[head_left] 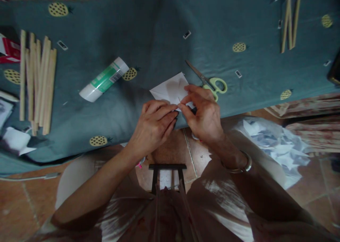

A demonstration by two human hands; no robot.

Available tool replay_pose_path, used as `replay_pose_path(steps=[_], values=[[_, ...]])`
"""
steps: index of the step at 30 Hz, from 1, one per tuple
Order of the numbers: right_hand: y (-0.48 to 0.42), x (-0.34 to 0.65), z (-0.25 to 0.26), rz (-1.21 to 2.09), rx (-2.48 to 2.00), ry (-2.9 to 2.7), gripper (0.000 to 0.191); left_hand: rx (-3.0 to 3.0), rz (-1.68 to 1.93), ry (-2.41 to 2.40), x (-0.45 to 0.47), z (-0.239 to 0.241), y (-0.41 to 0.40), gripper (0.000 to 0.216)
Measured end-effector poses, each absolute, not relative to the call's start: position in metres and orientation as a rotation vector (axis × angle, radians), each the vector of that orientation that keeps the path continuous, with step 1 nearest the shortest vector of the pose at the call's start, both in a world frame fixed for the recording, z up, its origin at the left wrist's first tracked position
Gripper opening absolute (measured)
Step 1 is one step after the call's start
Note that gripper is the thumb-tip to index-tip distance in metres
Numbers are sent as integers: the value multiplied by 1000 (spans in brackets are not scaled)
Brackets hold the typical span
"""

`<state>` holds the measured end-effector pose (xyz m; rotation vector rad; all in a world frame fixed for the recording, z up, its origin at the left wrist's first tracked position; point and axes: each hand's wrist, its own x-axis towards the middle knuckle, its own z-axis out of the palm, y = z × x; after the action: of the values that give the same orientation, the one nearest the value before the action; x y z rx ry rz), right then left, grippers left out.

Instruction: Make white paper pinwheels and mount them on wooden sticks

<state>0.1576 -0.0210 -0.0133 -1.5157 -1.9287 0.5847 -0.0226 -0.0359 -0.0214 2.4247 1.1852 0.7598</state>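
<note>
A folded piece of white paper [170,87] lies by the table's near edge, between my hands. My left hand [155,123] is closed along its near side, fingertips pressed to the paper. My right hand [205,111] pinches a thin, pin-like thing [179,99] between thumb and forefinger, its tip pointing up at the paper's edge; its exact kind is too small to make out. Both hands' fingertips almost meet there. Just beyond my right hand lie scissors [204,80] with light green handles, blades apart from the paper.
A white and green glue stick [105,80] lies to the left. Several wooden sticks [39,82] lie farther left beside a red box [10,50]. More sticks [290,22] with white paper are at the far right. A plastic bag of paper pieces [276,146] stands below the table's edge.
</note>
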Motion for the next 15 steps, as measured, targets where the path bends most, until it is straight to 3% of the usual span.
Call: replay_pose_path(steps=[15], values=[[-23,158,-12,551,-1516,-1953,5,2433,775,1167,-23,-21,-36,19]])
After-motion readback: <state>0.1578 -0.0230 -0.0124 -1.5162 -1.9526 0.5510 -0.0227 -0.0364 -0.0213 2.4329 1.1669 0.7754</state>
